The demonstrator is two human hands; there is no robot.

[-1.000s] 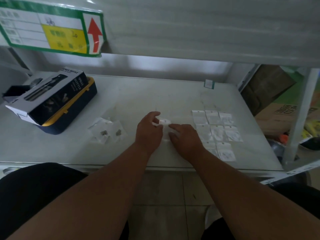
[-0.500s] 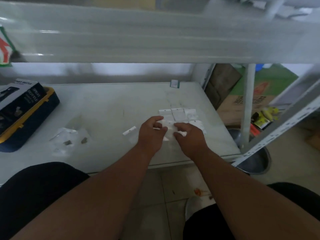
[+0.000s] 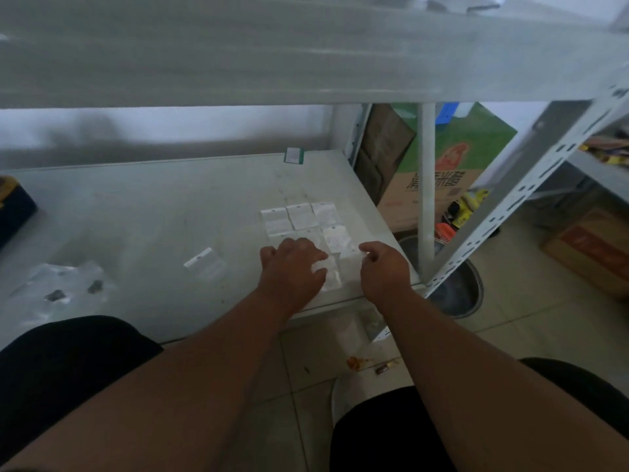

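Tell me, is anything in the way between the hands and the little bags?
No, nothing visible is. The left hand rests on the little bags, and the right hand seems to pinch the edge of the end bag with its fingers.

Small clear bags (image 3: 299, 216) in the grid: three in the far row and at least three more nearer, partly covered. Left of the grid are one lone bag (image 3: 204, 264) and two dark pieces (image 3: 96, 286).
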